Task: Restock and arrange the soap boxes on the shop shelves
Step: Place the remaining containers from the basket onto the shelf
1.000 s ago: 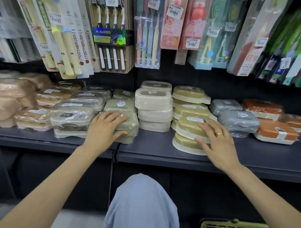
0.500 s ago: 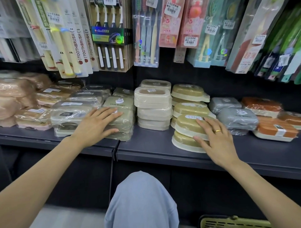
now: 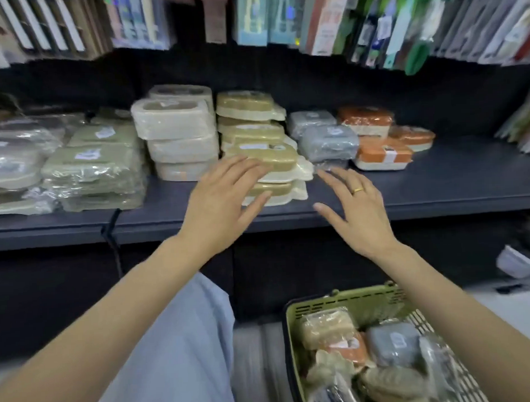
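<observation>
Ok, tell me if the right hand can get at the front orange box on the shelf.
Probably yes. The right hand is open and holds nothing, and the orange box sits at the front of its group with bare shelf before it. Nothing lies between them.

Shop, retail aisle. Dark shelf (image 3: pixel 437 179) stacked with shrink-wrapped soap boxes (image 3: pixel 177 134) in sorted colour groups: cream, olive, grey, orange, many copies of each. White price stickers (image 3: pixel 390 156) on wrappers. Carded hanging packs (image 3: pixel 251 18) crowd row above shelf, print blurred. Green plastic shopping basket (image 3: pixel 345 301) on floor below, holding more wrapped soap boxes.
</observation>
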